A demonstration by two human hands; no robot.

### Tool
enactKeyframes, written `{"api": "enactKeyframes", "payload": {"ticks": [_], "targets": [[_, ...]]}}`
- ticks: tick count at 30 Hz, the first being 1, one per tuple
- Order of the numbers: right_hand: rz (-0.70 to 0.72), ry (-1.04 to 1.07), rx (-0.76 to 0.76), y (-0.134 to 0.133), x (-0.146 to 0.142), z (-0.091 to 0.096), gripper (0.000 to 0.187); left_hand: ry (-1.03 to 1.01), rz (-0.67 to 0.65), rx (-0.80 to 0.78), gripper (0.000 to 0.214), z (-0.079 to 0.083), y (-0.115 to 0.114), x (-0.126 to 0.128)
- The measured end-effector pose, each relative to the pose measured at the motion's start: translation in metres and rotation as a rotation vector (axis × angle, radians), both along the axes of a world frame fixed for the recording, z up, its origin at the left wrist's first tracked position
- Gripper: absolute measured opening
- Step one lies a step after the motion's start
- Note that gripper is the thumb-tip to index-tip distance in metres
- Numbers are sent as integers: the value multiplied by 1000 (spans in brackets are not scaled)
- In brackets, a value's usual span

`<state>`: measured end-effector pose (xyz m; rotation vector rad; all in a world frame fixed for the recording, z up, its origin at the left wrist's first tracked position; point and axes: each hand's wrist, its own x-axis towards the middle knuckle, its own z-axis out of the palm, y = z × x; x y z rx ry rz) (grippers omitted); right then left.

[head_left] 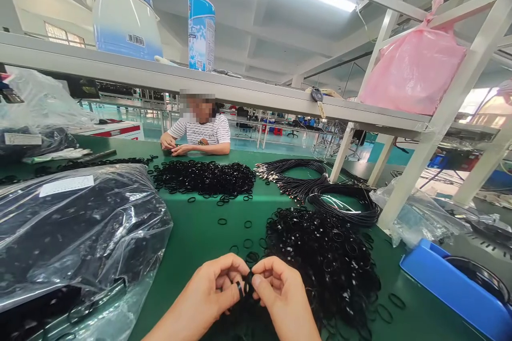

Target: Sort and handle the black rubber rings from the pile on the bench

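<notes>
My left hand (214,287) and my right hand (280,290) meet at the bottom middle, fingers curled and pinching small black rubber rings (244,286) between them. Just right of my hands spreads a big heap of the same black rings (324,250) on the green table (200,234). A few loose rings (222,221) lie singly in front of my hands. A second heap of rings (204,177) lies farther back.
A clear plastic bag of black parts (72,229) fills the left. Coiled black cables (320,189) lie at the back right, a blue tray (456,287) at the right edge. A person in a striped shirt (200,130) sits across. A white shelf frame (420,165) stands overhead.
</notes>
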<state>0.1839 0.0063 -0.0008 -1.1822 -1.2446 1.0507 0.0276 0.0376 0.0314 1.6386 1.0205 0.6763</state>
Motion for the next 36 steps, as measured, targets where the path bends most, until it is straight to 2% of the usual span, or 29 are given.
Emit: {"api": "enactKeyframes", "payload": {"ticks": [4, 9, 16, 21, 27, 31, 36], "targets": [[-43, -38, 51, -1, -6, -2, 10, 0, 22, 39, 8, 2, -5, 3], [-56, -69, 72, 0, -8, -6, 10, 20, 51, -17, 13, 1, -6, 3], [-44, -318, 117, 2, -5, -6, 10, 107, 3, 3, 8, -2, -2, 1], [-49, -385, 174, 3, -5, -8, 16, 137, -10, 109, 10, -8, -3, 1], [-37, -431, 262, 6, -4, -13, 19, 263, -22, 226, 11, 0, -7, 2], [-49, -406, 222, 8, -4, -15, 18, 322, -39, 257, 12, 4, -9, 2], [-80, -294, 89, 10, -5, -17, 12, 325, -34, 298, 15, 8, -11, 2]]}}
